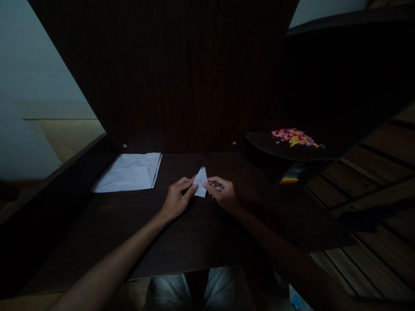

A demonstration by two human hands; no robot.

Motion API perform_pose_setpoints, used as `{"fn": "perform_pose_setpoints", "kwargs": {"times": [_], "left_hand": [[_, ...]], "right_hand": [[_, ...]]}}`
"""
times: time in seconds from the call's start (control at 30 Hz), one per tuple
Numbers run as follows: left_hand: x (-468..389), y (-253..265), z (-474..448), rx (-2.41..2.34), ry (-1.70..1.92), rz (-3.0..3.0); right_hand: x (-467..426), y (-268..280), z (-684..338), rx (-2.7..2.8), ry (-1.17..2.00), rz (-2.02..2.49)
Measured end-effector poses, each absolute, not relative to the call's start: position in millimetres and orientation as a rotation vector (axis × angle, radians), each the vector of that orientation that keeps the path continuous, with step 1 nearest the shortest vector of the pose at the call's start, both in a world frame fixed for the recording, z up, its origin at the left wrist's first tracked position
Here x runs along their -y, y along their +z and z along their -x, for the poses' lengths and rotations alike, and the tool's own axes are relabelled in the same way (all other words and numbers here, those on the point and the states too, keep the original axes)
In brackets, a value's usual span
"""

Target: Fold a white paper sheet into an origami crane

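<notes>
Between my two hands is a small piece of folded white paper (201,181), pointed at the top with a few narrow tips and wider at its lower edge. My left hand (179,195) pinches its left side, thumb lying on the front face. From the other side my right hand (224,193) grips the right edge, thumb also on the front and the other fingers curled behind. Both hands are just above the dark desk top (181,237). What the fingers do behind the paper is hidden.
A stack of creased white paper sheets (129,172) lies at the left against the desk's side panel (65,181). To the right, a rounded shelf (259,140) carries a heap of small pink and yellow pieces (296,137). Wooden slats (385,172) stand beyond it.
</notes>
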State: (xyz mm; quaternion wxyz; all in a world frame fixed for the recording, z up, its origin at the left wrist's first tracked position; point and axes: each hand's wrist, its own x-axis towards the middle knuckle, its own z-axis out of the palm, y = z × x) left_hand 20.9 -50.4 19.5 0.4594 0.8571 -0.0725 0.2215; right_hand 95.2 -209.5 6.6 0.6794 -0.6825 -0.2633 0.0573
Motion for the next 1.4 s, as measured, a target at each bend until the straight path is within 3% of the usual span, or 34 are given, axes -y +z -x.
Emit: {"fn": "perform_pose_setpoints", "kwargs": {"times": [0.67, 1.4], "left_hand": [[43, 20, -22, 0.185, 0.184, -1.813], [53, 20, -22, 0.051, 0.040, -1.709]], "right_hand": [[210, 12, -97, 0.568, 0.326, 1.477], [211, 7, -96, 0.655, 0.287, 1.516]]}}
